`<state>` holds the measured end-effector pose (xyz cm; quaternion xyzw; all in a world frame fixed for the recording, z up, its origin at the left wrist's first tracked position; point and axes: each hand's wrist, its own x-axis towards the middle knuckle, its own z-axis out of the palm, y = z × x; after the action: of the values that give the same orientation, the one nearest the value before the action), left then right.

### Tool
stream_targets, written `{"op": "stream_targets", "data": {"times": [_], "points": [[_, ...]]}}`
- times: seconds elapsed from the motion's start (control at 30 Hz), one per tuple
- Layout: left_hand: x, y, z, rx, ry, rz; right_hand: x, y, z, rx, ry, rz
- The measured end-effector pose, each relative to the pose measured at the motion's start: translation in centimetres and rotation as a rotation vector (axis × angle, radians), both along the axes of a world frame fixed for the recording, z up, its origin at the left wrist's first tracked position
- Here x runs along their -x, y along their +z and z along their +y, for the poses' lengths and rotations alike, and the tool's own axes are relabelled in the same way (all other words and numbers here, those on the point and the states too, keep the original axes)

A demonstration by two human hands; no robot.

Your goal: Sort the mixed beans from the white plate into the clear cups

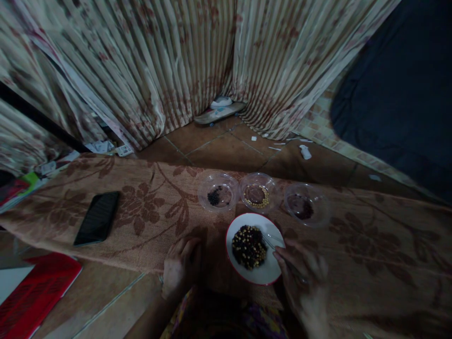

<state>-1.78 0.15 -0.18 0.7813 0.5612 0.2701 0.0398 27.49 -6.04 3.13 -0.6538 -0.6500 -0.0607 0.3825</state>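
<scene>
Silvery utensil (270, 242) hides partly within the blurred right hand (302, 269).

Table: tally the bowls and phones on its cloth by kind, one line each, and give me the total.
Clear bowls: 3
White bowl: 1
Phone: 1
Total: 5

Way beyond bowl (271, 266) blocked by three plastic cups (257, 192), open cloth (164, 212) between phone (97, 219) and cups
</scene>
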Motion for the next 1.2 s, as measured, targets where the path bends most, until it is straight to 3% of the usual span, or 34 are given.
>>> {"op": "stream_targets", "data": {"times": [0.2,0.33,0.47,0.6,0.73,0.83,1.0,1.2], "points": [[-0.1,0.3,0.0,0.005,0.011,0.000,-0.1,-0.2,0.0,-0.023,0.000,-0.004],[-0.1,0.2,0.1,-0.027,0.008,-0.002,0.0,-0.2,-0.1,-0.005,-0.035,0.106],[0.0,0.0,0.2,-0.055,-0.004,-0.003,-0.4,1.2,0.1,0.022,-0.228,0.449],[0.3,-0.3,0.2,-0.054,-0.007,0.011,-3.0,3.0,1.2,-0.015,-0.426,0.810],[0.5,-0.6,0.3,-0.072,-0.006,0.026,-6.6,2.6,3.1,-0.082,-0.581,0.845],[0.4,-0.6,0.5,-0.094,-0.020,0.024,-8.0,1.7,4.3,-0.200,-0.516,0.607],[0.4,-0.5,0.5,-0.091,-0.009,0.014,-6.5,1.8,3.6,-0.151,-0.412,0.386],[0.6,-0.7,0.3,-0.053,-0.011,0.023,-2.4,1.8,0.7,0.016,-0.167,0.497]]}}
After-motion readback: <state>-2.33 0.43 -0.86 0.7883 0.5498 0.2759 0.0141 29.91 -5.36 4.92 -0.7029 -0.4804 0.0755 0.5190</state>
